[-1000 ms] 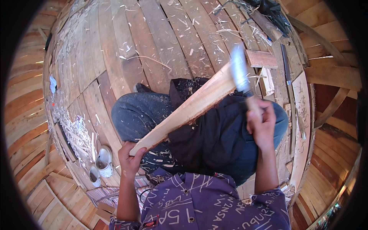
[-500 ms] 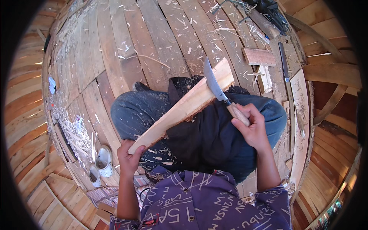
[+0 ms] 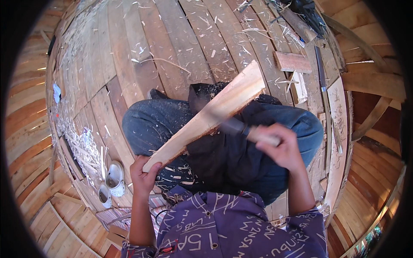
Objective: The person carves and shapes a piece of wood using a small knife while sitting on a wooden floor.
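A pale wooden board (image 3: 215, 111), narrow at the near end and wider at the far end, slants across my lap with rough bark along its right edge. My left hand (image 3: 144, 171) grips its narrow end, the thumb lying on top. In my right hand (image 3: 282, 144) is a curved knife (image 3: 234, 126) with a wooden handle. Motion smears the blade, which lies over the middle of the board; whether it touches the wood I cannot tell. Dark cloth (image 3: 228, 165) covers my lap between the blue trouser legs.
Shavings (image 3: 84, 148) litter the plank floor (image 3: 172, 38). A pair of pale clogs (image 3: 114, 179) stands at the left. Toward the right lie a reddish wood block (image 3: 293, 62), a long dark-bladed tool (image 3: 319, 64) and a long bark-marked slab (image 3: 337, 129). A log (image 3: 297, 25) rests at the far right.
The knife has swept down and to the left, from the board's wide far end to its middle, and its blade is now blurred. The board has tilted slightly; my left hand keeps its hold.
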A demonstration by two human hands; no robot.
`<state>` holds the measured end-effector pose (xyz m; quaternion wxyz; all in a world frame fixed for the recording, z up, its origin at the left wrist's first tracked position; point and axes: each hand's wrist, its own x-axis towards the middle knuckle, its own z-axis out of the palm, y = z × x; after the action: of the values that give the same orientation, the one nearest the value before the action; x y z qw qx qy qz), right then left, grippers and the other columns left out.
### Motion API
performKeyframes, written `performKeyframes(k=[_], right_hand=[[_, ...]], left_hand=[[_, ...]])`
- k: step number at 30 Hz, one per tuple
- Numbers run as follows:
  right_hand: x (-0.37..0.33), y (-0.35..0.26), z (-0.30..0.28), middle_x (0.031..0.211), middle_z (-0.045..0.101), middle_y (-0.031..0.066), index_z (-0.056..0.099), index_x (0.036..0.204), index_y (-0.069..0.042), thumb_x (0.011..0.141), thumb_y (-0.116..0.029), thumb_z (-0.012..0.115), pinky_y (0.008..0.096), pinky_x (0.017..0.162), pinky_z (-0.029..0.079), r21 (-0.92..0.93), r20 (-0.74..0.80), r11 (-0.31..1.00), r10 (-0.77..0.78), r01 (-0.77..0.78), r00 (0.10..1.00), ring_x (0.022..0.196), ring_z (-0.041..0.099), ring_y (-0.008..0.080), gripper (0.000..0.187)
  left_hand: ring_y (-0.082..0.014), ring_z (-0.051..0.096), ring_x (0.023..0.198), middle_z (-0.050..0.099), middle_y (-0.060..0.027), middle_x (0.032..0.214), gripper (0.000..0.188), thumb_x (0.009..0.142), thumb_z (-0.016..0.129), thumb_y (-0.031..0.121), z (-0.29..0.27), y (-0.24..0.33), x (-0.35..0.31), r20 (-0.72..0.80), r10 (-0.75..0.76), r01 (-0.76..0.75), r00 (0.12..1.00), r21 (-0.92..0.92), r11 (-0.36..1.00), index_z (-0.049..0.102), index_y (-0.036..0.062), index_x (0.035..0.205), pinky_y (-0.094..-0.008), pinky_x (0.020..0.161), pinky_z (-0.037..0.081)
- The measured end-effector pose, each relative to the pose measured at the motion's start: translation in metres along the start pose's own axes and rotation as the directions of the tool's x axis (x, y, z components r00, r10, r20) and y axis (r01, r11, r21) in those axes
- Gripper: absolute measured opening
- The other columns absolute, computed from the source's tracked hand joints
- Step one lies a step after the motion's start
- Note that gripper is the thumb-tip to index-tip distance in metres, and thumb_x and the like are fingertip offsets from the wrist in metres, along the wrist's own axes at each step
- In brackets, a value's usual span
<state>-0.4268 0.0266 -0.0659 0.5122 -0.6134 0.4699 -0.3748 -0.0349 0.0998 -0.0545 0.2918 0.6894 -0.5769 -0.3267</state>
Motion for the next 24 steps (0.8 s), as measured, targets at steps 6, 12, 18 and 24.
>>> performKeyframes(k=[6,12,18,24], right_hand=[[-0.002,0.009,-0.002,0.092,0.062,0.0057,0.053,0.111,-0.004,0.085,-0.007,0.073,0.0259,0.072,0.05,-0.159,-0.067,0.987,-0.018,0.007,0.998,0.083,0.062,0.011,0.033],[0.003,0.017,0.002,0.084,0.059,0.0036,0.051,0.106,-0.006,0.088,-0.005,0.07,0.0185,0.05,0.042,-0.174,-0.032,0.97,-0.176,0.168,0.984,0.062,0.054,0.0047,0.027],[-0.002,0.016,-0.003,0.082,0.059,0.0064,0.045,0.115,-0.005,0.09,-0.002,0.064,0.0211,0.042,0.039,0.202,-0.386,0.965,0.234,-0.166,0.892,0.05,0.048,0.0055,0.032],[0.002,0.004,-0.004,0.088,0.06,0.0079,0.044,0.124,-0.004,0.09,0.0,0.063,0.0218,0.049,0.044,0.404,-0.444,0.91,0.281,-0.09,0.851,0.057,0.052,0.0068,0.039]], left_hand=[[-0.0186,0.053,0.07,0.057,-0.0083,0.072,0.023,0.076,0.079,0.015,-0.002,-0.003,-0.001,0.034,-0.016,0.016,0.999,0.009,1.0,0.064,-0.0021,0.081,-0.0303,0.066,0.04],[-0.0135,0.053,0.074,0.057,-0.0057,0.077,0.024,0.079,0.077,0.016,-0.003,-0.003,0.0,0.064,0.012,-0.015,0.998,0.049,0.999,0.061,-0.0024,0.084,-0.028,0.068,0.042],[-0.0131,0.052,0.073,0.056,-0.0052,0.076,0.024,0.08,0.076,0.016,-0.004,-0.007,-0.005,0.055,0.002,-0.004,0.998,0.036,0.999,0.061,-0.002,0.083,-0.0272,0.067,0.041],[-0.0129,0.051,0.072,0.055,-0.005,0.075,0.024,0.08,0.076,0.017,-0.002,-0.006,-0.005,0.04,-0.015,0.014,0.999,0.037,0.999,0.061,-0.0017,0.082,-0.0272,0.066,0.04]])
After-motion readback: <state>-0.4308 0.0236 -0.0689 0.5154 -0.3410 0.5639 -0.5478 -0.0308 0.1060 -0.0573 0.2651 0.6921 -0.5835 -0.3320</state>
